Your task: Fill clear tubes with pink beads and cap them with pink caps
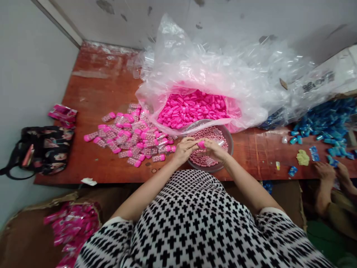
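Both my hands meet over a grey bowl (230, 143) of pink beads (203, 134), in which a few clear plastic tubes lie. A pink cap (201, 144) shows between my fingertips. My left hand (184, 150) pinches at its left side, and my right hand (216, 149) closes round it from the right. Whether a small bottle is under the cap is hidden by my fingers. Left of my hands lies a heap of small clear bottles (134, 134) with pink caps, filled with pink beads. Behind the bowl, an open plastic bag (178, 67) holds many loose pink caps (192, 108).
On the reddish wooden table (92, 89), a dark patterned bag (57, 149) and pink packets (63, 114) lie at left. Blue pieces (320, 119) are heaped at right, near another person's hands (326, 173). An open carton of pink packets (72, 227) stands below the table edge.
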Motion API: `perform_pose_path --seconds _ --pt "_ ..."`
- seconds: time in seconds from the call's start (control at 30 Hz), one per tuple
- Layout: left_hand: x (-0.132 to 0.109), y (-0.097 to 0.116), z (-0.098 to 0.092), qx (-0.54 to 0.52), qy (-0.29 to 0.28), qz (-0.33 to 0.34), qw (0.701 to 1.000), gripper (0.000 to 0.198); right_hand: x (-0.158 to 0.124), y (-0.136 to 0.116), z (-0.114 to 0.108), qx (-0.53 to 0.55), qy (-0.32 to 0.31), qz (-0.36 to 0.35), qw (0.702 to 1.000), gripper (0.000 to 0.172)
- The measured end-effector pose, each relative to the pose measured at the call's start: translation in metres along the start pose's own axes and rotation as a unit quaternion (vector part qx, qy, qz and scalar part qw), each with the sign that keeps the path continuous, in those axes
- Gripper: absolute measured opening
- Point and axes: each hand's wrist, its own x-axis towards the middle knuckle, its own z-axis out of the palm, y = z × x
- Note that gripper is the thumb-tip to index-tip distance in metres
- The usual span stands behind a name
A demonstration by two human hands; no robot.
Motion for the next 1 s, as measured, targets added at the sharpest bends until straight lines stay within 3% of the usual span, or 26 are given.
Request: perform_pose_path --seconds 0.1,0.27,0.37,0.5,0.6,0.67,0.73,0.8,0.9,1.0 --pt "-0.008 -0.002 0.001 0.014 -0.003 0.006 1.000 0.022 0.000 0.009 0.010 0.075 -0.014 0.071 0.995 0.033" --pt "-0.017 -0.005 0.002 0.017 -0.017 -0.004 1.000 0.025 0.010 0.037 0.021 0.130 0.078 0.008 0.988 0.017" --pt "-0.017 -0.006 0.001 0.031 -0.013 -0.020 0.999 0.025 0.017 0.043 0.026 0.123 0.091 0.009 0.988 0.022" --pt "-0.010 -0.001 -0.021 0.060 0.037 -0.044 0.996 0.028 0.030 0.021 0.027 -0.004 0.006 0.056 0.998 0.041" --pt "-0.004 0.003 -0.064 0.104 0.153 -0.055 0.981 0.032 0.055 -0.014 0.018 -0.188 0.024 -0.034 0.981 0.045" --pt "-0.003 0.001 -0.099 0.158 0.240 -0.049 0.956 0.036 0.080 -0.039 0.008 -0.347 0.101 -0.131 0.923 0.040" --pt "-0.004 -0.006 -0.127 0.220 0.286 -0.032 0.932 0.038 0.110 -0.060 -0.001 -0.509 0.187 -0.198 0.816 0.032" --pt "-0.007 -0.016 -0.139 0.258 0.296 -0.028 0.919 0.039 0.139 -0.077 -0.007 -0.630 0.234 -0.223 0.706 0.031" --pt "-0.011 -0.028 -0.127 0.266 0.279 -0.044 0.922 0.040 0.173 -0.091 -0.008 -0.737 0.239 -0.206 0.597 0.041" --pt "-0.012 -0.033 -0.099 0.246 0.244 -0.067 0.936 0.037 0.189 -0.096 -0.004 -0.775 0.234 -0.186 0.557 0.042"
